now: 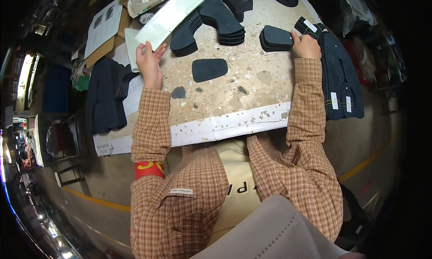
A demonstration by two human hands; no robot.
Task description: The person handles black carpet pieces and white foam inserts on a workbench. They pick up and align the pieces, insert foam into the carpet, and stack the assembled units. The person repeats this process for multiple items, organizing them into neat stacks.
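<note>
My left hand [150,66] pinches the lower end of a whitish sticker sheet [170,18], which slants up and away over the table. My right hand [307,46] is closed, fingers curled, at the right end of a small stack of dark rounded-corner pieces [276,36]. The fingertips touch the stack's edge; whatever may be pinched there is too small to make out. One similar dark piece [209,70] lies flat by itself between my hands. Beyond it stand stacks of curved dark pieces [215,16].
Dark cut pieces [105,97] are piled at the table's left edge. Banded dark bundles with white tags [338,79] line the right edge. A cardboard box with papers [104,29] stands far left. The worn tabletop [225,99] is speckled with scraps and has a white front edge.
</note>
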